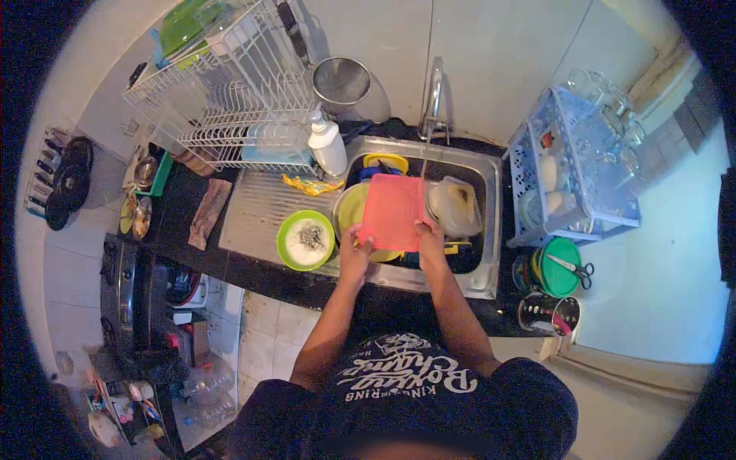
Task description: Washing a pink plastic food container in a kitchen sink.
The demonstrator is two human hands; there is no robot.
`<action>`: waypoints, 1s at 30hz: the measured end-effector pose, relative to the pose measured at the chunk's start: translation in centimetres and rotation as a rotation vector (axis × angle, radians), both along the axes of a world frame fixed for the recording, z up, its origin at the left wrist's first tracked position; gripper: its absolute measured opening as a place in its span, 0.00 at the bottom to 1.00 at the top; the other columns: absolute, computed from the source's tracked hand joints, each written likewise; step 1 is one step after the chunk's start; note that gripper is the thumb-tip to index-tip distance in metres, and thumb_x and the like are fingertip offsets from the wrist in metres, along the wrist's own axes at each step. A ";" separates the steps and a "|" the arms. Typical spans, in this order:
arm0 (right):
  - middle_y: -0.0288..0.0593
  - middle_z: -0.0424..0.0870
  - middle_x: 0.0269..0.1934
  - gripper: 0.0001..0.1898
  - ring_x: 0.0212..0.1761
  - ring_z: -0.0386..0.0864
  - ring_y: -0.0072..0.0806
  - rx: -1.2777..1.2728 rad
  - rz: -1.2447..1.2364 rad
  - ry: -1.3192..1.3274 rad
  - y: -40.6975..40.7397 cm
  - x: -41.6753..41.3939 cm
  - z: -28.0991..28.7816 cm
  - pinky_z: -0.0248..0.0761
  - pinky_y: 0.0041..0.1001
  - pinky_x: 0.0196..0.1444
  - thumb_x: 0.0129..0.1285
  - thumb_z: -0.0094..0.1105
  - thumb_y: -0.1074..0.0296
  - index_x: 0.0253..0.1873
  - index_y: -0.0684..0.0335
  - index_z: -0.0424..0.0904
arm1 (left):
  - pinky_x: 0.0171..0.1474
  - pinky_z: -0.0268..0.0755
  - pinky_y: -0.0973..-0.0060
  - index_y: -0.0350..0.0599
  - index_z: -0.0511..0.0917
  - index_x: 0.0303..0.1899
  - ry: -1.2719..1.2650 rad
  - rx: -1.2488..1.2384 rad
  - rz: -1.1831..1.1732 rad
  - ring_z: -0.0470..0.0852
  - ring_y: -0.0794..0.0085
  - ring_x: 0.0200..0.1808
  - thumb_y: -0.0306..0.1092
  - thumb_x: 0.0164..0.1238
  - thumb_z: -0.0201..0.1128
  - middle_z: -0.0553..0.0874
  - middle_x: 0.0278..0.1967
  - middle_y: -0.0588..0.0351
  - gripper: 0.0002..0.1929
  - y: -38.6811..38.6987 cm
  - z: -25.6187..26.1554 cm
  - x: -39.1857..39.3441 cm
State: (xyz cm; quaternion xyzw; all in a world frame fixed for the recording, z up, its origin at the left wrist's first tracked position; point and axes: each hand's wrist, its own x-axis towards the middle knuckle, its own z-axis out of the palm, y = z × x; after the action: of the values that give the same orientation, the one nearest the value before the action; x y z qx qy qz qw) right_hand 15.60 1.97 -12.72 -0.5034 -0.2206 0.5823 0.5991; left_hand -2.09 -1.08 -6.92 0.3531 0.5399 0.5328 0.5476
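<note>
A flat red plastic lid or tray (393, 211) is held over the sink by both hands. My left hand (353, 253) grips its near left corner, and my right hand (430, 238) has its near right side. From the chrome faucet (435, 103) a thin stream of water falls at the right edge of the red piece. Beneath it, partly hidden, a yellow-green basin (349, 204) lies in the steel sink (490, 253). Cloudy plastic containers (457, 208) rest at the sink's right side. A green bowl with white suds and a dark scouring pad (306, 239) stands on the drainboard to the left.
A white pump bottle (327, 144) and a yellow wrapper (311, 184) are behind the green bowl. The white wire dish rack (241, 98) rises at the left back. On the right are a blue plastic rack (575, 167) and scissors (572, 269) on a green lid (559, 283).
</note>
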 end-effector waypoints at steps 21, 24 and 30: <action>0.42 0.76 0.33 0.14 0.33 0.76 0.32 0.604 0.406 -0.797 -7.1 -6.6 13.8 0.71 0.28 0.37 0.58 0.64 0.72 0.48 0.65 0.76 | 0.52 0.76 0.69 0.48 0.68 0.60 -0.722 0.020 -0.238 0.81 0.69 0.50 0.46 0.75 0.51 0.80 0.51 0.57 0.19 -2.9 3.3 -1.6; 0.42 0.77 0.35 0.11 0.37 0.76 0.32 0.907 0.305 -0.982 -6.6 -5.7 13.6 0.71 0.28 0.42 0.59 0.63 0.71 0.46 0.64 0.77 | 0.54 0.78 0.62 0.47 0.63 0.65 -0.620 0.071 -0.001 0.80 0.62 0.55 0.39 0.75 0.50 0.77 0.57 0.52 0.21 -2.2 8.3 -1.5; 0.49 0.77 0.40 0.08 0.46 0.75 0.43 0.326 -0.435 -0.368 -5.6 -6.7 3.7 0.69 0.35 0.54 0.61 0.60 0.71 0.44 0.65 0.74 | 0.61 0.74 0.54 0.44 0.58 0.68 -0.617 0.251 0.060 0.73 0.55 0.64 0.31 0.73 0.48 0.69 0.65 0.48 0.24 -2.5 12.8 -4.7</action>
State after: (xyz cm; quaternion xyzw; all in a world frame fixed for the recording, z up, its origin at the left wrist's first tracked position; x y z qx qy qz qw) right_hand 8.89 -3.63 -9.01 -0.5330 -0.3024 0.2969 0.7323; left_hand -6.80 -3.56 5.87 0.2240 0.2891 0.6928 0.6216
